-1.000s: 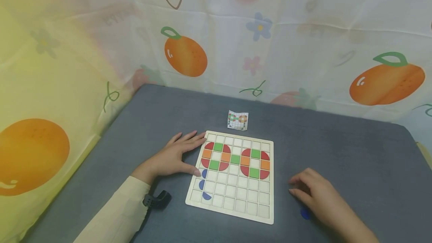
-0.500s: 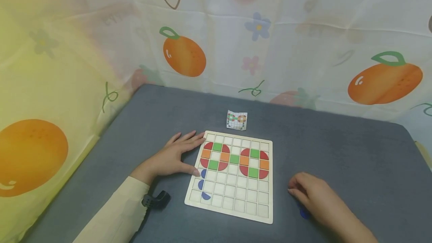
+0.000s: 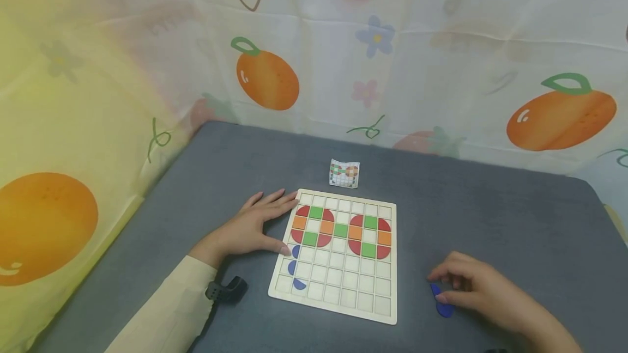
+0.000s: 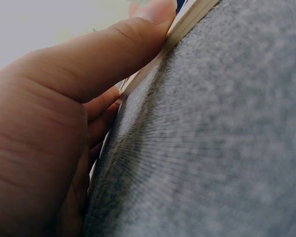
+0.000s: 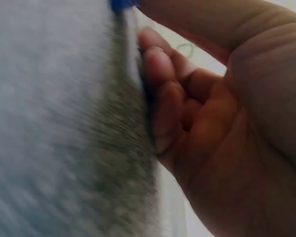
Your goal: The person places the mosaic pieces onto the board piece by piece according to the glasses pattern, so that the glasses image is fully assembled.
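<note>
A pale gridded board (image 3: 332,314) lies on the grey table with red, green and orange pieces set in its cells. Along its left side are several blue half-round pieces (image 3: 299,284). My left hand (image 3: 252,229) rests against the board's left edge, fingers spread and thumb on the rim; the left wrist view shows the thumb (image 4: 113,54) on that edge. Right of the board, my right hand (image 3: 483,287) bends its fingers low over the table and pinches a blue piece (image 3: 435,290) between thumb and index finger. Another blue piece (image 3: 445,310) lies under the thumb.
Beyond the board's far edge lies a small printed pattern card (image 3: 344,174). The dark grey table (image 3: 495,211) ends at a patterned cloth backdrop (image 3: 422,59). A black wristband (image 3: 227,290) sits at my left wrist.
My right hand has shifted slightly right and toward me, its index finger and thumb parting. More blue now shows beside the thumb. The left hand and board look the same.
</note>
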### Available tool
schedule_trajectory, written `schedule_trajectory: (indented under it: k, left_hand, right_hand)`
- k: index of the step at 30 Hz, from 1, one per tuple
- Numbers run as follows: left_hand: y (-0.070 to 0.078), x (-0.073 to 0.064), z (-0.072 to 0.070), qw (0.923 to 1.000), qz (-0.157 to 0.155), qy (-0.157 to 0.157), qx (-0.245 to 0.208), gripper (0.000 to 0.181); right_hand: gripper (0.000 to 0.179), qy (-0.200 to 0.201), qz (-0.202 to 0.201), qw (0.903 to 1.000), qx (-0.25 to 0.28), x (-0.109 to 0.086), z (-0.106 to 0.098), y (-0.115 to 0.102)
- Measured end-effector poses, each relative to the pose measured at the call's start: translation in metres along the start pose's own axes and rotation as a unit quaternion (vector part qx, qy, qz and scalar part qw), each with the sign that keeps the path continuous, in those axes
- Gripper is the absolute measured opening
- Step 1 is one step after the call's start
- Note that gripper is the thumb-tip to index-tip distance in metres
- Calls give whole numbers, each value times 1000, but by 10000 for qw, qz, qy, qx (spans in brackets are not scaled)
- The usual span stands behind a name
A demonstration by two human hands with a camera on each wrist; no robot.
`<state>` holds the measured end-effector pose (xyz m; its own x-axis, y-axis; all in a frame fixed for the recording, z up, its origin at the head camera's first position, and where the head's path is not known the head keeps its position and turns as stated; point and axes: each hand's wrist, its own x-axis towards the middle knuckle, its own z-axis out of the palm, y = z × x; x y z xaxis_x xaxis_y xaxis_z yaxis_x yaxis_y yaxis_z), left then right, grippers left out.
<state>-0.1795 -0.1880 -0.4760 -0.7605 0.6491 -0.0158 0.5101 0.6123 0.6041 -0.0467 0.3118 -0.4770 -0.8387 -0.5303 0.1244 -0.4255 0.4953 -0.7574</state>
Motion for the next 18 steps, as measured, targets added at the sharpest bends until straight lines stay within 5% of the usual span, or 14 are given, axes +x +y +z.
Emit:
schedule_trajectory:
  k: [7, 18]
  left_hand:
    - [0, 0, 1, 10000, -52, 15, 16, 112]
    - [0, 1, 1, 10000, -56, 2, 61, 112]
  right_hand:
    - [32, 598, -72, 9954, -739, 7, 10, -8]
    - [29, 1092, 23, 9740, -1983, 18, 23, -19]
